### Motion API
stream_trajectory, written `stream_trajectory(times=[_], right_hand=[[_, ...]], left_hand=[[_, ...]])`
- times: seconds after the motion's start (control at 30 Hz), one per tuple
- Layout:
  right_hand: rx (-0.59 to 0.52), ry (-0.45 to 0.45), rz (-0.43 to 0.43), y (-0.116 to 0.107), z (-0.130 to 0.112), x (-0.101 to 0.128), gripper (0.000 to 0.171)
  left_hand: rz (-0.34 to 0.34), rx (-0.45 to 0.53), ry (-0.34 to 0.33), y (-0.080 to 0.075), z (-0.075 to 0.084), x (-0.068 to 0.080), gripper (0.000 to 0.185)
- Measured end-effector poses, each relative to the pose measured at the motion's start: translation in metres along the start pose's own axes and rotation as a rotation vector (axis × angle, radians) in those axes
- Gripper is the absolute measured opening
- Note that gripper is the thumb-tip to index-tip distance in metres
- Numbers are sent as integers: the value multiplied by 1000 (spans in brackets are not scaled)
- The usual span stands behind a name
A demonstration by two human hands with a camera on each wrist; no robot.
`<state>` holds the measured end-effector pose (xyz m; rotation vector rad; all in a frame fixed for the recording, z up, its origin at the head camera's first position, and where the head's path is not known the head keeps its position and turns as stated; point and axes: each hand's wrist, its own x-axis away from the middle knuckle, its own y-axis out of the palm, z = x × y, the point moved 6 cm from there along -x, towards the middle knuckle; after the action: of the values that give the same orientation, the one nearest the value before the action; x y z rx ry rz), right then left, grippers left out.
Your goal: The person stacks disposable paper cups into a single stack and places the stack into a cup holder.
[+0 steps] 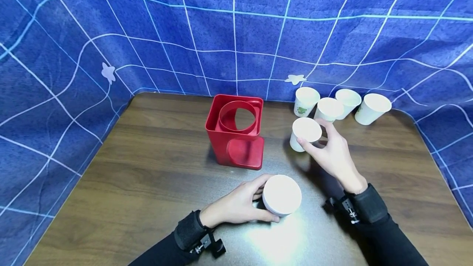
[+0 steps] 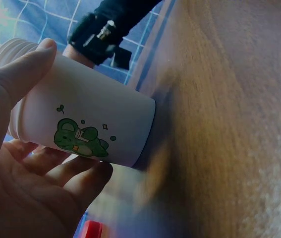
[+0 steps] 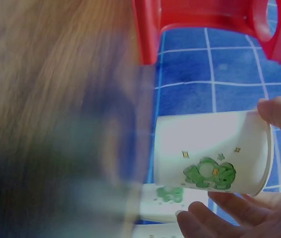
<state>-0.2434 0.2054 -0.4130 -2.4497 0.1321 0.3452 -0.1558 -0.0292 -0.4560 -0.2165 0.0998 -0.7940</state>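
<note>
- My left hand [image 1: 236, 206] wraps a white paper cup with a green cartoon print [image 1: 282, 195], thumb and fingers curled round its wall; its base sits on the dark wooden table [image 1: 148, 175], near the front edge.
- My right hand [image 1: 332, 153] pinches a second white paper cup [image 1: 305, 134] by the rim, probably for a clean lift.
- Just left, a red plastic cup holder with a round opening [image 1: 236, 130] stands upright.
- Four more white paper cups [image 1: 341, 106] cluster behind, by the blue grid cloth [image 1: 236, 32].
</note>
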Motion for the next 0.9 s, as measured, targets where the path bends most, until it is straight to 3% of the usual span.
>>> stream_trajectory(times=[0.17,0.9], right_hand=[[25,-40,16,-9,-13,12,64],[-9,-212,82,-43,-69,40,72]], left_hand=[[-7,-10,19,1,1,0,83],[-10,4,-19,2,-1,1,84]])
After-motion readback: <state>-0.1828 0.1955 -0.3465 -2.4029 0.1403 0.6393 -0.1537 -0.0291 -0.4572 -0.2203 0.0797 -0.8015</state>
